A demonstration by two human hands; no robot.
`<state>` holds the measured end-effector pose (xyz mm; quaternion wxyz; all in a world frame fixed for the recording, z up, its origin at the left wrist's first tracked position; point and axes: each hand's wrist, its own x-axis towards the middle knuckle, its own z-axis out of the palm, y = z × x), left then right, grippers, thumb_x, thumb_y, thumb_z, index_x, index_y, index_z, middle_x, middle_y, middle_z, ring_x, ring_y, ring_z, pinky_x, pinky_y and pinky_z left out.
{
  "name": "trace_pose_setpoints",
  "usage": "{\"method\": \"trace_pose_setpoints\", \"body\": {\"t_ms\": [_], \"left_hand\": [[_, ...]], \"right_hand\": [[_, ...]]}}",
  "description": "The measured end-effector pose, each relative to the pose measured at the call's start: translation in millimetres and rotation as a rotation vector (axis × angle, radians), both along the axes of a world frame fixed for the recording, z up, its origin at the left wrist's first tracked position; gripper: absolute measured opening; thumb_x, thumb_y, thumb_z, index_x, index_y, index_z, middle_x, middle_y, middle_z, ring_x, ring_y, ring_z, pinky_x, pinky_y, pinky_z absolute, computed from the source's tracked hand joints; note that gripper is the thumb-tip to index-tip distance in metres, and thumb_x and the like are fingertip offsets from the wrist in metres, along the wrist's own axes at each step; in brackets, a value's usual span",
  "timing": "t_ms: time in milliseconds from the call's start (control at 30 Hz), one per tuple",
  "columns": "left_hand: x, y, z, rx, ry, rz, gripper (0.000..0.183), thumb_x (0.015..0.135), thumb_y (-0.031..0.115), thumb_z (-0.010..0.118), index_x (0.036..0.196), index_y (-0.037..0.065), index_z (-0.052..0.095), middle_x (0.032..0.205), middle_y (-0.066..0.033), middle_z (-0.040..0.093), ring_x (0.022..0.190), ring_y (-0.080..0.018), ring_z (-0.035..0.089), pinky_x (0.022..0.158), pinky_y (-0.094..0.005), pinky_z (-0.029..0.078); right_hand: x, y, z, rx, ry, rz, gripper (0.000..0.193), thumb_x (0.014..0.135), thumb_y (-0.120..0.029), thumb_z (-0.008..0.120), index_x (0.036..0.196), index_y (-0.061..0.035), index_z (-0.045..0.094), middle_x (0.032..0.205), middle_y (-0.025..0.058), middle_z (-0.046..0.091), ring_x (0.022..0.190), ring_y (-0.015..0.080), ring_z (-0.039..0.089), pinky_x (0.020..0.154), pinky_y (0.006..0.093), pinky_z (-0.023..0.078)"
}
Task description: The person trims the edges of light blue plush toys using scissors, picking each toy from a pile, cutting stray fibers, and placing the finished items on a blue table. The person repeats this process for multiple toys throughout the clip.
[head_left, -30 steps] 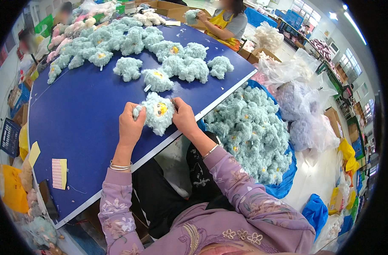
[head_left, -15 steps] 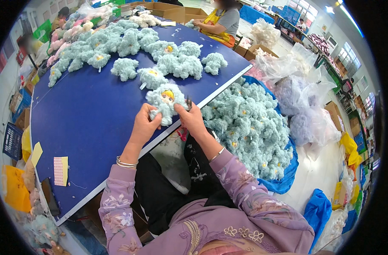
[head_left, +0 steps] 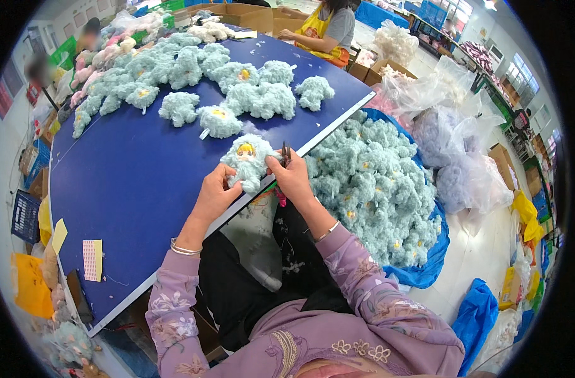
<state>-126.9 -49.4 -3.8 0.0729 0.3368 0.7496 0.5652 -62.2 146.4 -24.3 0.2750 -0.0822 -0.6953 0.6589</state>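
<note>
Near the table's edge, a fluffy pale-blue plush doll [head_left: 248, 162] with a small face and yellow hair is held between my two hands, face up. My left hand [head_left: 215, 192] pinches its lower left side between thumb and fingers. On the other side, my right hand [head_left: 292, 175] is closed on the doll's fur. Small dark thread snips [head_left: 285, 151] also stick up out of this hand. Just beyond lies another blue plush doll [head_left: 219, 121] with a white tag, and several more blue plush dolls [head_left: 265, 97] are spread farther back on the blue table [head_left: 142, 208].
A large heap of blue plush dolls [head_left: 369, 183] sits on a blue sheet to the right of the table. Clear plastic bags [head_left: 454, 164] of fluffy goods stand beyond it. A label sheet [head_left: 92, 260] lies at the left. A co-worker [head_left: 328, 34] sits across the table.
The doll in my hands has turned slightly and shifted a little down and left. My view has shifted slightly. Both hands keep their hold.
</note>
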Motion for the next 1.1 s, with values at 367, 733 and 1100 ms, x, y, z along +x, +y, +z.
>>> {"method": "trace_pose_setpoints", "body": {"t_ms": [367,733,1100], "left_hand": [[-15.6,37.7,-8.4,0.155,-0.120,0.073,0.019,0.079,0.008,0.066,0.089,0.000,0.052,0.068,-0.0038,0.056,0.059,-0.0071,0.050,0.053,-0.0268,0.043],[-6.9,37.8,-1.8,0.044,-0.067,-0.025,0.015,0.089,0.008,0.063,0.096,-0.001,0.054,0.076,-0.0053,0.064,0.064,-0.0074,0.061,0.056,-0.0233,0.049],[-15.9,31.0,8.3,0.316,-0.548,-0.235,0.019,0.095,0.016,0.057,0.099,-0.003,0.058,0.074,-0.0073,0.065,0.060,-0.0090,0.061,0.052,-0.0222,0.049]], "right_hand": [[9.4,-4.4,14.8,-0.006,0.130,-0.055,0.037,0.088,-0.007,0.064,0.121,0.0006,0.049,0.083,0.0019,0.060,0.071,0.0065,0.056,0.061,0.0228,0.044],[15.4,-22.6,17.4,0.234,-0.046,-0.073,0.023,0.085,-0.008,0.067,0.107,-0.0019,0.061,0.074,-0.0015,0.063,0.056,0.0011,0.045,0.049,0.0190,0.037],[18.3,-6.0,22.9,-0.425,-0.075,0.199,0.020,0.093,-0.012,0.057,0.109,0.0002,0.060,0.073,0.0050,0.064,0.049,0.0039,0.044,0.043,0.0201,0.033]]}}
